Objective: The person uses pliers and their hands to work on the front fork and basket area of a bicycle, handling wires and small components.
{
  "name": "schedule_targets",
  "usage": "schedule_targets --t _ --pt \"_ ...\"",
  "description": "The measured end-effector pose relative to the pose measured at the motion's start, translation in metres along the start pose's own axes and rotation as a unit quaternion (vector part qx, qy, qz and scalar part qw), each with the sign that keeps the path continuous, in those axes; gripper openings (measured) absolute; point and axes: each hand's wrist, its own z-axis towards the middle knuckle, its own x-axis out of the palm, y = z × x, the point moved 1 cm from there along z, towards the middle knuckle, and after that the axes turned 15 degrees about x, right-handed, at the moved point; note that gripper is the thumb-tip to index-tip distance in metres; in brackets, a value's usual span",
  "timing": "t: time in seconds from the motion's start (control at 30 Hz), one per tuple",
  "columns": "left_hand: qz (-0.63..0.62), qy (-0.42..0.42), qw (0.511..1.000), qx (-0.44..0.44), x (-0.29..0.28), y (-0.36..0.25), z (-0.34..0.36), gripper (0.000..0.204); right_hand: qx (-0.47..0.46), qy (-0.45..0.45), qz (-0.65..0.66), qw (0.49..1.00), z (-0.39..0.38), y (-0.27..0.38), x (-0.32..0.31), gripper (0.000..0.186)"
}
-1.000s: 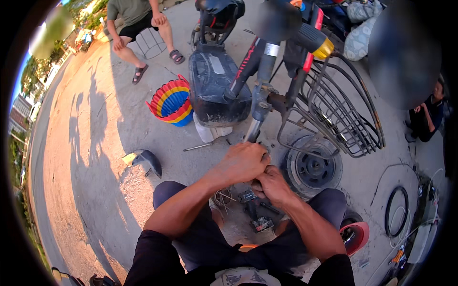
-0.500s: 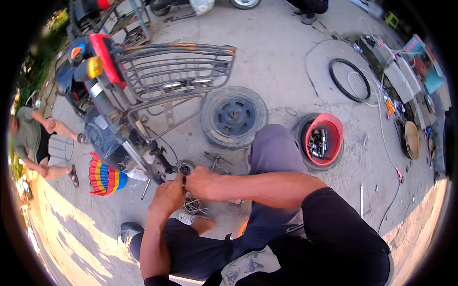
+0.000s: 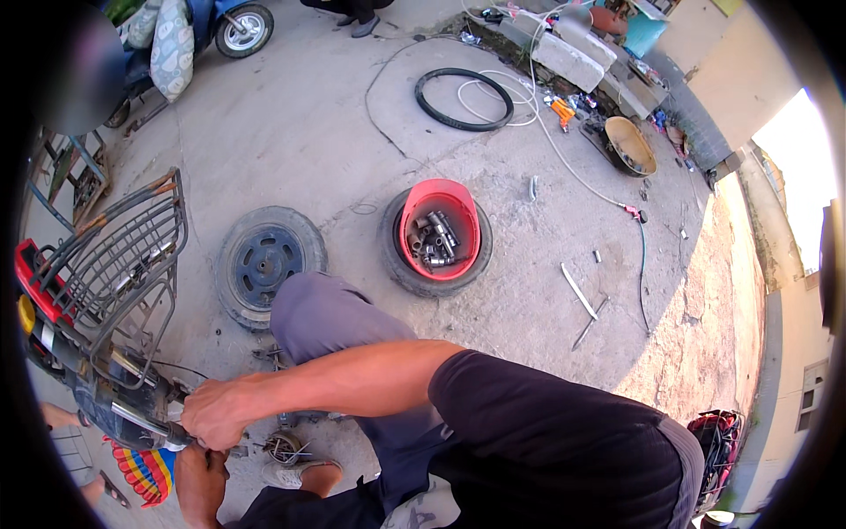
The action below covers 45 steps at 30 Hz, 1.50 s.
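Observation:
My right hand [image 3: 216, 413] is closed at the lower end of a silver fork leg [image 3: 139, 418], its fingers curled downward. Just below it, my left hand [image 3: 201, 480] is closed too, the two touching. What they grip between them is hidden by the fingers. The fork belongs to a vehicle with a grey metal basket [image 3: 119, 264] and a red body panel [image 3: 44, 282]. A round wire-like dish with thin metal tools [image 3: 284, 448] lies on the ground right of my hands. Beyond my knee lies a wheel with a dark blue rim [image 3: 267, 264].
A red helmet-shaped bowl [image 3: 441, 189] full of sockets sits inside a tyre [image 3: 401, 264]. Farther off are a black tyre [image 3: 423, 97], a pale hose [image 3: 573, 167], an orange tool [image 3: 561, 111] and a tan basin [image 3: 630, 145]. A striped colourful thing [image 3: 145, 472] lies left of my hands.
My view has swung to the right, so the vehicle and my hands now appear farther left and lower. Both hands stay closed together at the fork's end.

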Motion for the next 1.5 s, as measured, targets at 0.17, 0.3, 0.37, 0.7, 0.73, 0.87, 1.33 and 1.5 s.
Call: schedule_targets --t 0.17,0.3,0.37,0.7,0.73,0.87,1.33,1.5 --pt "-0.029 -0.004 0.999 -0.015 -0.020 -0.016 -0.006 0.021 -0.063 -0.114 0.164 0.978 0.003 -0.008 0.006 0.022" --pt "-0.005 0.050 0.999 0.006 -0.002 0.000 -0.003 0.022 0.025 -0.150 0.210 0.966 -0.006 -0.006 0.015 0.029" --pt "-0.045 -0.014 0.999 0.017 0.009 0.008 0.000 0.020 0.069 -0.146 0.203 0.966 -0.001 -0.005 0.017 0.030" --pt "-0.431 -0.194 0.881 -0.034 -0.023 0.016 0.033 0.028 0.149 -0.160 0.547 0.808 0.018 -0.016 -0.028 0.042" --pt "-0.471 -0.195 0.860 -0.014 -0.022 0.022 0.029 0.028 0.135 -0.154 0.577 0.791 0.020 -0.014 -0.031 0.044" --pt "-0.535 -0.252 0.806 -0.014 -0.025 0.023 0.011 0.033 0.149 -0.081 0.607 0.776 0.023 -0.009 -0.023 0.043" --pt "-0.345 -0.266 0.899 -0.042 -0.001 0.024 0.000 0.053 0.145 0.047 0.378 0.913 -0.007 -0.001 -0.017 0.023" --pt "-0.302 -0.262 0.917 0.004 0.009 0.033 0.009 0.049 0.122 0.035 0.330 0.936 -0.004 -0.005 -0.013 0.021"
